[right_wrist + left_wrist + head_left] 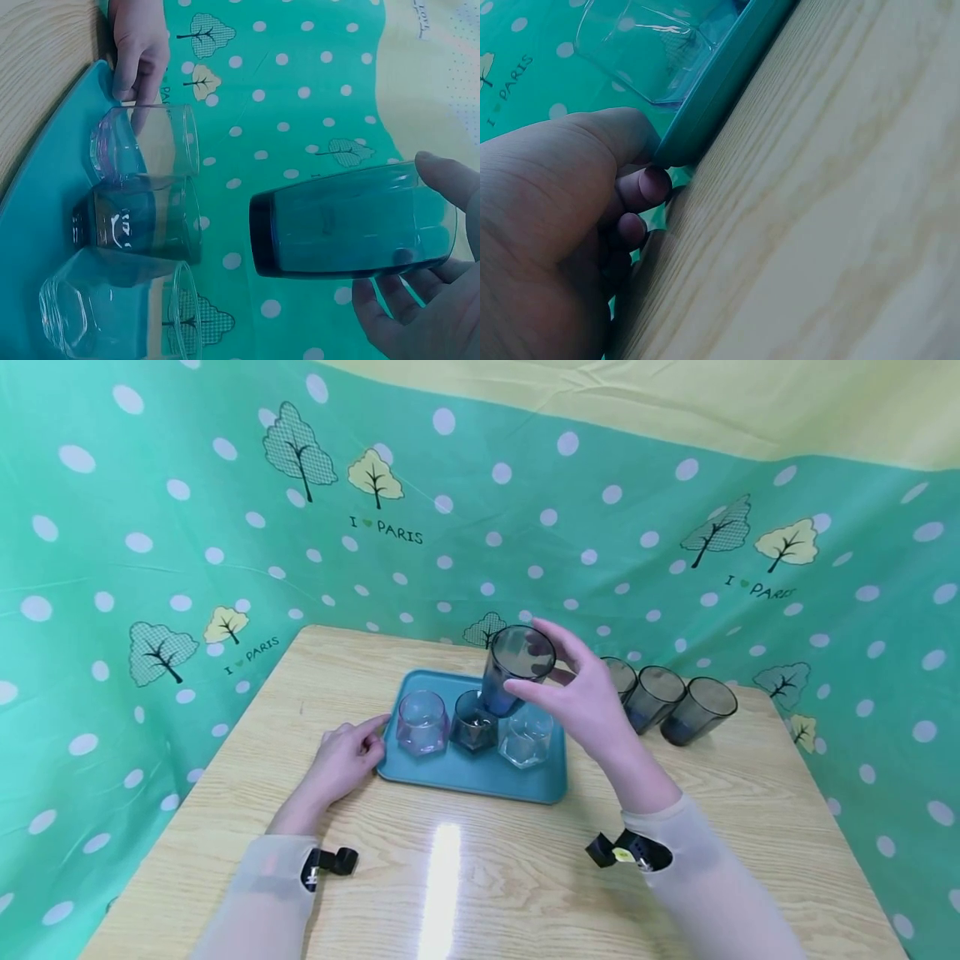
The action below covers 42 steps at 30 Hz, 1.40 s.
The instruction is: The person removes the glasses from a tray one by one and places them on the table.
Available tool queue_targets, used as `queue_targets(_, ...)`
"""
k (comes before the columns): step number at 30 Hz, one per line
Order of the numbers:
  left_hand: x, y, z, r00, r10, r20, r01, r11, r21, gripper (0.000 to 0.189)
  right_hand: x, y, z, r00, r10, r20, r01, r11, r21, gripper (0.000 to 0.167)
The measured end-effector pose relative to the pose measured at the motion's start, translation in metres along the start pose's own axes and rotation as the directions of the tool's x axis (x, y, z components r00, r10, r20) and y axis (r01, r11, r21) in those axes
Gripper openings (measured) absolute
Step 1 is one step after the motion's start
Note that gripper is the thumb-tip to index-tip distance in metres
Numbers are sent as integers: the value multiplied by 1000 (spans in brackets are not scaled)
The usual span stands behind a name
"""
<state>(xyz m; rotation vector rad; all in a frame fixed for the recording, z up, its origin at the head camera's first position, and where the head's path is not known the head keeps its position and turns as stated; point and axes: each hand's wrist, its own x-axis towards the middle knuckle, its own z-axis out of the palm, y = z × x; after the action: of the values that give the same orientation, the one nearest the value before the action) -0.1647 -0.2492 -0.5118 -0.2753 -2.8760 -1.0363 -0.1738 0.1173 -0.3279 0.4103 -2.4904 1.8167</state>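
"Fingers (pixel 371 304) of the right hand (pixel 588 702) first: how do they lie?"

"Curled round the mouth end of a tall blue-grey tumbler (pixel 498 685). Seen from the head, the thumb crosses its wall at 6 o'clock and the index finger reaches its 1 o'clock."

"So it sits well inside the grip?"

"Only its upper part. In the right wrist view the rest juts from the fingers toward 9 o'clock, base farthest out, nearly upright to the world and apart from the glasses on the tray."

"What's around it, by the head view?"

"A clear short glass (pixel 525 747) at 6 o'clock, a dark short glass (pixel 474 731) at 7 to 8, a pinkish short glass (pixel 422 727) at 8. All three stand in a blue tray (pixel 465 781)."

"And the left hand (pixel 347 756)?"

"At the tray's 9 o'clock, touching its edge. The thumb meets the rim and other fingers bend in below; whether they pinch it, I can't tell."

"Farther out?"

"Three more tall tumblers (pixel 699 710), on the wooden table (pixel 375 893) at the right hand's 3 o'clock. Beyond the table's 12 o'clock edge hangs a green dotted cloth (pixel 525 543)."
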Motion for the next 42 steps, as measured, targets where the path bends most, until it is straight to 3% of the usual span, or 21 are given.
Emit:
queue_targets(6, 0, 1, 0, 1000, 4, -1, -4, 1000, 0, 51, -8, -3, -14, 1000, -4, -13, 4, 1000, -17, 82)
queue_targets(17, 1, 1, 0, 1000, 1, 3, -1, 1000, 4, 51, -19, -3, -46, 995, 88, -51, -92, 992, -88, 86)
queue_targets(24, 0, 0, 0, 1000, 0, 2, 0, 1000, 6, 51, -28, -2, -62, 996, 43, -76, -50, 994, -94, 84)
queue_targets(28, 0, -1, 0, 1000, 0, -2, 0, 1000, 3, 51, -31, -2, -71, 995, 60, -79, -69, 991, -114, 85)
queue_targets(42, -1, 2, -1, 1000, 1, -6, -1, 1000, -6, 51, -45, 14, -104, 984, 128, -119, -148, 974, -174, 89)
